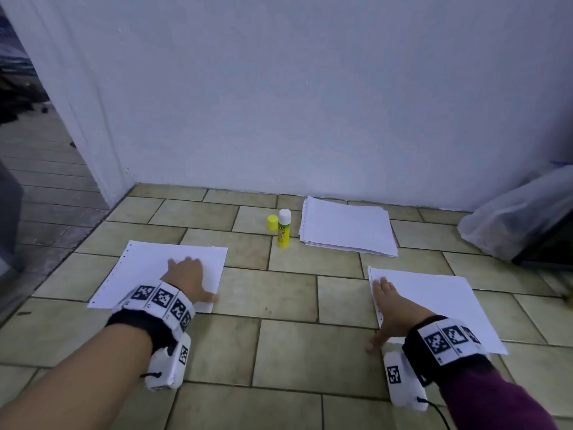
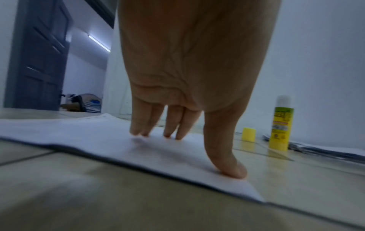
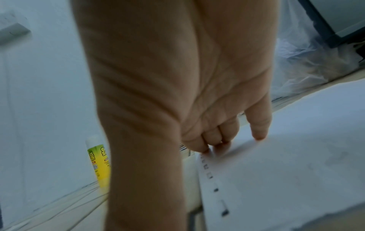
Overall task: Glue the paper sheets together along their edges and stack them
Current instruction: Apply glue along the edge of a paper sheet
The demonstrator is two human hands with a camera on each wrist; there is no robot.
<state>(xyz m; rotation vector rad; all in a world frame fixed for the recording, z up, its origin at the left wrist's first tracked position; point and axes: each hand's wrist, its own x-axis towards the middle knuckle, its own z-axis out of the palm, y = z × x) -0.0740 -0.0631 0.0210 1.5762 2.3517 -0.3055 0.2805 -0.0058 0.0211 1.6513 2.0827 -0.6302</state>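
Inspecting the tiled floor (image 1: 279, 346), we find two loose white sheets with punched margins: the left sheet (image 1: 142, 268) toward the floor's left edge, the right sheet (image 1: 434, 302) toward its right, well apart. A paper stack (image 1: 347, 228) lies by the wall (image 1: 310, 103); just beside it stands an uncapped glue stick (image 1: 284, 228), its yellow cap (image 1: 272, 222) next to it. Label print is unreadable, and both wrist views are blurred. The left hand (image 1: 187, 276) presses its sheet, fingers straight and spread. The right hand (image 1: 392, 308) lies on the punched edge of its sheet, fingers extended, thumb on the tile.
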